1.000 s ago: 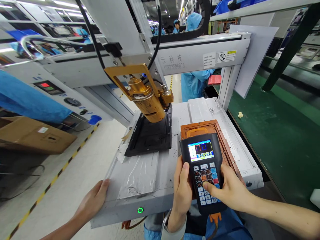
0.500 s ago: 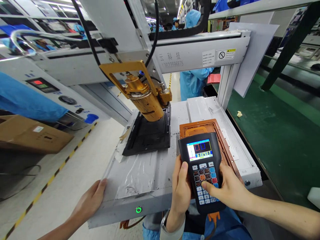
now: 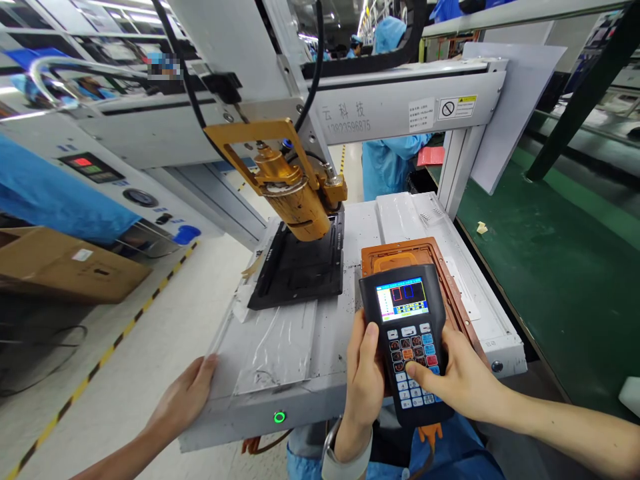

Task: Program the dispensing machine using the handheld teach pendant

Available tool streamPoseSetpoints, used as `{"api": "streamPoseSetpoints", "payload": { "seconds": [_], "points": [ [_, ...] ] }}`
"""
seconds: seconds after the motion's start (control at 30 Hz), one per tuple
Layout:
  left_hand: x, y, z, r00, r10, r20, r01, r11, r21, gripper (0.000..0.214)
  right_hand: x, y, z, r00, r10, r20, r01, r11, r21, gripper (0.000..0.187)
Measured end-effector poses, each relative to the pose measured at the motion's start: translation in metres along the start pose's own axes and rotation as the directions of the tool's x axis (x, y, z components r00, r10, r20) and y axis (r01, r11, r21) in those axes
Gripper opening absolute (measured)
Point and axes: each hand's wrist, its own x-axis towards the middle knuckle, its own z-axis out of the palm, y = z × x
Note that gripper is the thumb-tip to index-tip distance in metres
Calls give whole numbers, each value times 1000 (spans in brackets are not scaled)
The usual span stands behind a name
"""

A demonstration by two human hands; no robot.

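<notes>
A black handheld controller with a lit screen and a keypad is held tilted over the front right of the machine's bed. My left hand wraps its left side, a band around the wrist. From the right, my right hand grips the other side, its thumb on the lower keys. Partly covered by the controller, an orange-brown frame lies on the bed. To its left is a flat black panel, below a gold-coloured cylindrical machine head. I cannot tell whether head and panel touch.
Another person's hand rests on the bed's front left corner. The machine's crossbeam spans the back, and black cables hang near the head. A green-lit button is on the front edge. A cardboard box stands at left.
The view has shifted slightly, so most things appear a little further right. Both hands keep their hold on the controller, and the machine head shows no clear movement over the panel.
</notes>
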Motion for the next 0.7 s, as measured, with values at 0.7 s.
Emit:
{"api": "streamPoseSetpoints", "payload": {
  "seconds": [0.7],
  "points": [
    [0,4,4,999,38,18,-35,988,-151,54,-1,-4,-2,999,-23,-25,21,998,-66,24]
  ]
}}
